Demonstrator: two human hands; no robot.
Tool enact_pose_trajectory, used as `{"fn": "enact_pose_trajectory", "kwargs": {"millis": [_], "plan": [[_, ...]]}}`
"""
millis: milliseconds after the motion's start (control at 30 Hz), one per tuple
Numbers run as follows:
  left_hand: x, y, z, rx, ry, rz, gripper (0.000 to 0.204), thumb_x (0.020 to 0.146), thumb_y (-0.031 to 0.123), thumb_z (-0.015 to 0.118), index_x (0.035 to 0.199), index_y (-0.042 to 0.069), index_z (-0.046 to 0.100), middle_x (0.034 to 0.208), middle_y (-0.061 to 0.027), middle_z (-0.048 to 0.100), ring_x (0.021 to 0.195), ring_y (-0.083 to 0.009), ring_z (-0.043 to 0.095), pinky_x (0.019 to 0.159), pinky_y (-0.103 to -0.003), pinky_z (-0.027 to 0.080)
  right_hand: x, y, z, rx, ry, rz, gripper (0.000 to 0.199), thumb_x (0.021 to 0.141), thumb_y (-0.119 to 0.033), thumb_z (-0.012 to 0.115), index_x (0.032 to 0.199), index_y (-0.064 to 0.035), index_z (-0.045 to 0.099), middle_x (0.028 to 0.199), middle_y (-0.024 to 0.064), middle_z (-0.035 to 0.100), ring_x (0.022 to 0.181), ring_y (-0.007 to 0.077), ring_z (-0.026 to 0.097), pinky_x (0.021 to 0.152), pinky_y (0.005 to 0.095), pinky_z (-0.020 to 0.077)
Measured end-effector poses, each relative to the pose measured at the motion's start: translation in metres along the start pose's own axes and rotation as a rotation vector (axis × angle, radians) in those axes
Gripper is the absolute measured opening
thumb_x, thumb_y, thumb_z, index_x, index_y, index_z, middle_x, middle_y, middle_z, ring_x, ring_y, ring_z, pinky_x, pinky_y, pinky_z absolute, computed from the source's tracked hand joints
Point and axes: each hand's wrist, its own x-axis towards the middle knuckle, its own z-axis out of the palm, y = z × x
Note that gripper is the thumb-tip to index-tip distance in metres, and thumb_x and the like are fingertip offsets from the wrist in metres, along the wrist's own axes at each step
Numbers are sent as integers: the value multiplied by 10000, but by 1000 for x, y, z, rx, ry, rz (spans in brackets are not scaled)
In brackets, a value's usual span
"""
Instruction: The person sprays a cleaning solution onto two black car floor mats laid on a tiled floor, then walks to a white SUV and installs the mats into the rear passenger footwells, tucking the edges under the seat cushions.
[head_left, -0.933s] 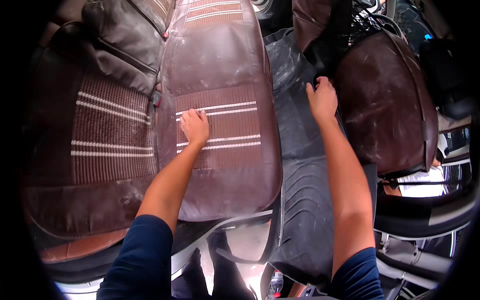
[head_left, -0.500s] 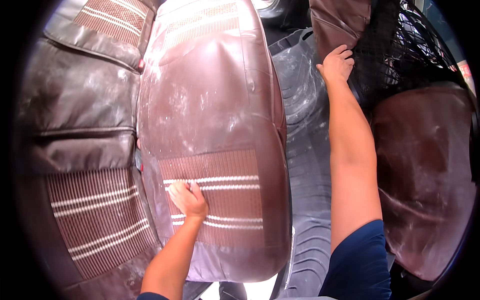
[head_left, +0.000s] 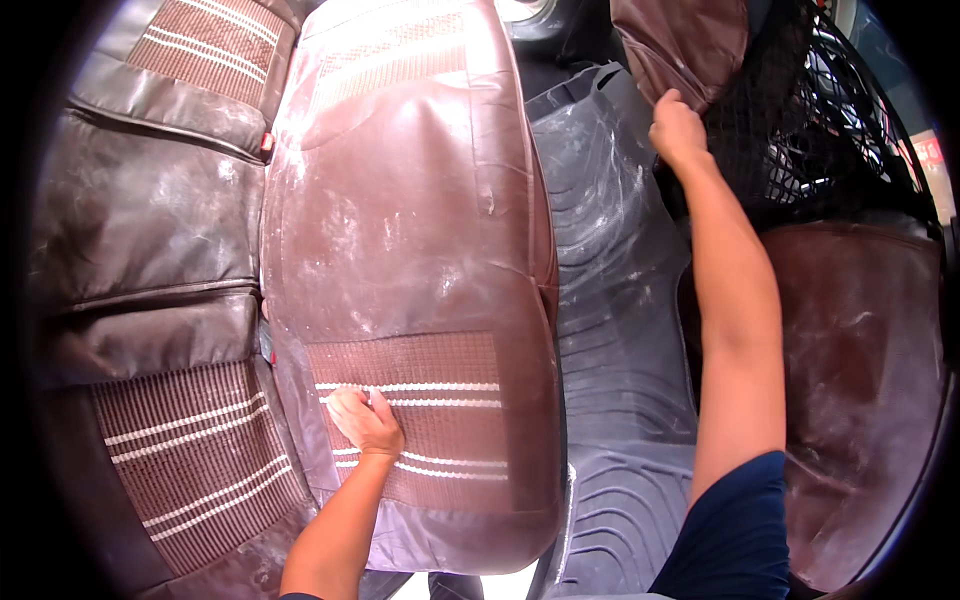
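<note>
My left hand rests on the ribbed fabric panel of a brown leather-covered car seat. Its fingers are curled in against the seat, the thumb stands a little apart, and no object shows in it. Over on the far right, my right arm stretches forward. My right hand is closed at the edge of a dusty grey rubber floor mat, just below a hanging brown seat-back cover. The fingertips are mostly hidden, but they appear to grip the mat's raised edge.
A dark leather backrest with striped fabric panels runs along the left. Black netting hangs beyond my right hand. Another brown seat back stands to the right of the mat. Pale dust marks the seat, and a red buckle sits in its crease.
My right hand has gone from spread fingers against the brown cover to a closed grip. More of the floor mat shows, its edge raised. My left hand stays on the same panel.
</note>
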Motion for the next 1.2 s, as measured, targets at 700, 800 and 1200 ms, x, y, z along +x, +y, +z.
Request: {"fn": "enact_pose_trajectory", "kwargs": {"millis": [700, 800, 1200], "plan": [[-5, -3, -3, -16, -28, -58, 214, 774, 197, 529, 759, 40, 384, 766, -135, 376, 767, -324, 395, 707, -426, 315, -36, 3, -13, 2, 250, 270, 382, 760, -183, 562, 1071, 1, 438, 1132, 202, 502, 1036, 367, 489, 861, 438, 417], [-8, -5, -3, -12, -20, -98, 238, 787, 239, 532, 755, 49, 392, 785, -139, 392, 784, -329, 407, 699, -431, 314, -85, -22, -20, 177, 232, 213, 419, 753, -172, 499, 1126, 11, 439, 1149, 212, 489, 1033, 371, 492, 886, 424, 409], [-3, -9, -53, -142, -169, -135, 471, 749, 484, 596, 910, 57, 481, 985, -136, 457, 988, -317, 415, 858, -444, 321, -531, -139, -203, 871, 265, 344, 404, 759, -117, 612, 1122, 14, 495, 1141, 181, 513, 1077, 331, 476, 924, 378, 373]]}}
